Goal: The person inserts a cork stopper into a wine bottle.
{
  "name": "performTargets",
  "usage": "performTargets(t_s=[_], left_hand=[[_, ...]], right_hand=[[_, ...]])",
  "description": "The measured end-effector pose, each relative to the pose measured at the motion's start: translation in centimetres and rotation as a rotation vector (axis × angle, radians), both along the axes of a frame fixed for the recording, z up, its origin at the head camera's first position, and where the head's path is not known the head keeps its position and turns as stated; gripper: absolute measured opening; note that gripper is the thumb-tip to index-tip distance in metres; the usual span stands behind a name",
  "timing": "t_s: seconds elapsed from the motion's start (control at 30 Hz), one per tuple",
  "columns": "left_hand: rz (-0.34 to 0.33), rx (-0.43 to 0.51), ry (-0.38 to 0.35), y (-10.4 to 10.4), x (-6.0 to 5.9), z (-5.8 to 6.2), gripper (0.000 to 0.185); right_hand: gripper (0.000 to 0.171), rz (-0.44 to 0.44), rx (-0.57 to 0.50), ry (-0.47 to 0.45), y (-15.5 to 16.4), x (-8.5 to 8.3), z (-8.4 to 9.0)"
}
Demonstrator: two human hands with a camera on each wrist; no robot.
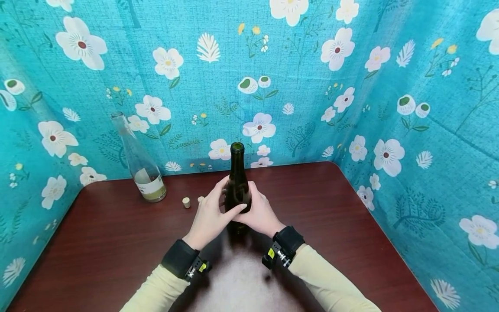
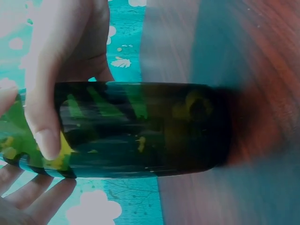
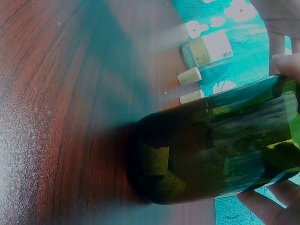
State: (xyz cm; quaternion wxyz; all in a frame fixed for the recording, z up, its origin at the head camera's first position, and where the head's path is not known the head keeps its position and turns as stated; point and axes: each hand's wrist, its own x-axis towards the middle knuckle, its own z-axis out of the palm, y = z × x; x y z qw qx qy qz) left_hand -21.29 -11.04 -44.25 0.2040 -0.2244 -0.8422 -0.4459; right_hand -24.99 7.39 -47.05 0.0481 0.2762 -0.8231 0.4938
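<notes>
1. On the dark red desk (image 1: 331, 225), a dark green bottle (image 1: 237, 182) stands upright, mouth uncorked.
2. Left hand (image 1: 210, 216) wraps its fingers round the bottle's body.
3. Right hand (image 1: 260, 213) grips its other side.
4. Left of the bottle lie two corks (image 1: 186, 202); beyond them stands a clear bottle (image 1: 140, 162).

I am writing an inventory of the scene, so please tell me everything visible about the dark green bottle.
The dark green bottle looks like glass, with a long narrow neck and an open mouth without a cork. It stands upright on the dark red wooden table, near the middle. The left hand and the right hand both grip its body from either side. In the wrist views, something yellowish shows through the glass.
</notes>
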Motion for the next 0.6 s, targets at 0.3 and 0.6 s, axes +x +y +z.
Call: performTargets(t_s=[0.3, 0.6], left_hand=[[0.049, -0.046, -0.021, -2.7, -0.3, -1.7, 0.069], [0.342, -0.248, -0.149, -9.8, -3.6, -3.6, 0.058]], right_hand=[[0.078, -0.028, 0.01, -0.002, 0.0, 0.2, 0.2], [0.081, -0.039, 0.002, -0.062, -0.4, 0.3, 0.2]])
